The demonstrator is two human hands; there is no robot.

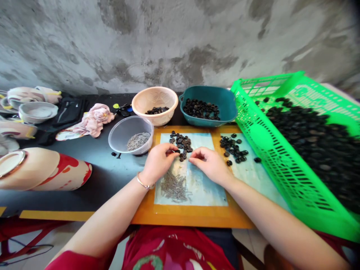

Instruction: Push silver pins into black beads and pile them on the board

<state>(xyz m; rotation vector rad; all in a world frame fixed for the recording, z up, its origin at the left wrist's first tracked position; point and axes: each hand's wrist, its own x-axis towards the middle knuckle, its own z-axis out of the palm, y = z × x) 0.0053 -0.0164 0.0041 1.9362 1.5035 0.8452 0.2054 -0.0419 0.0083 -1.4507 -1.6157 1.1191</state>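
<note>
Head view: black discs (pixel 184 143) at centre
Left hand (pixel 159 162): seemingly pinching one disc (pixel 177 151)
Right hand (pixel 210 165): almost pinched, cannot tell on what
Discs: best taken singly, lightly

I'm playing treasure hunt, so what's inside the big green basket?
Inside the green basket is a big heap of small, dark, mostly round pieces. Whatever lies under the heap is covered, so I can't see it. The picture's right edge cuts off part too.
</note>
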